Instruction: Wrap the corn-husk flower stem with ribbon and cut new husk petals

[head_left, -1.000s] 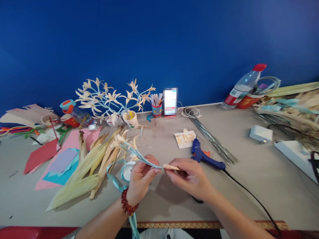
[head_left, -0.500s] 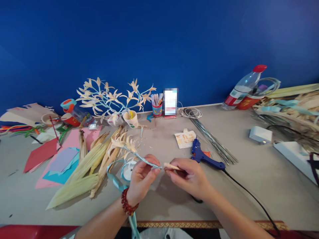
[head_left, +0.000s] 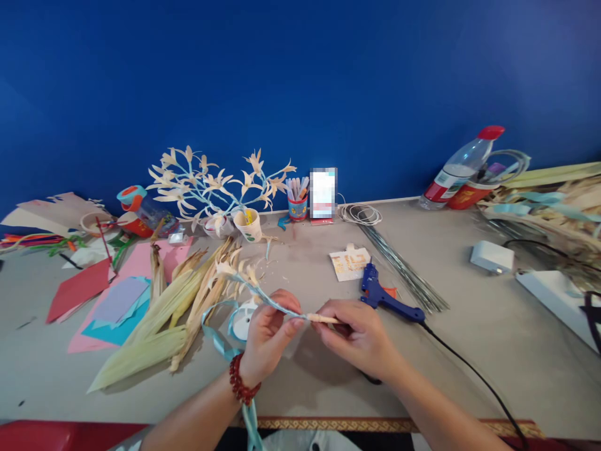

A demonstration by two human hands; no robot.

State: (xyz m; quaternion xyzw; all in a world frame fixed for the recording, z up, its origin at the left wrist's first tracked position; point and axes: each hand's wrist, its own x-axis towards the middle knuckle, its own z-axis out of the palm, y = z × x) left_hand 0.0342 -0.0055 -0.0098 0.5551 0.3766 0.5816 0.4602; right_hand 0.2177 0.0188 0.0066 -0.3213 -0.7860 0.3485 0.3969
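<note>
Between thumb and fingers, my left hand [head_left: 272, 332] pinches the ribbon-wrapped stem of a corn husk flower [head_left: 235, 275], whose pale petals point away to the left. My right hand [head_left: 354, 332] is closed on a small tan rolled piece [head_left: 323, 318], tapered like a bud. The stem's end meets the tip of that piece, and whether it goes inside I cannot tell. Light blue ribbon [head_left: 216, 341] runs from beside my left wrist down past the table edge. A white ribbon spool [head_left: 243, 319] lies just behind my left hand.
A blue glue gun [head_left: 389, 299] with a black cord lies right of my hands, near a bundle of wires [head_left: 404, 266]. Corn husks [head_left: 154, 332] and coloured paper [head_left: 117, 300] cover the left side. Cups with husk flowers [head_left: 246, 225] and a phone [head_left: 323, 195] stand at the back.
The tan piece has come onto the end of the wrapped stem, closing the small gap between them. Both hands keep their grips and the camera view has shifted slightly.
</note>
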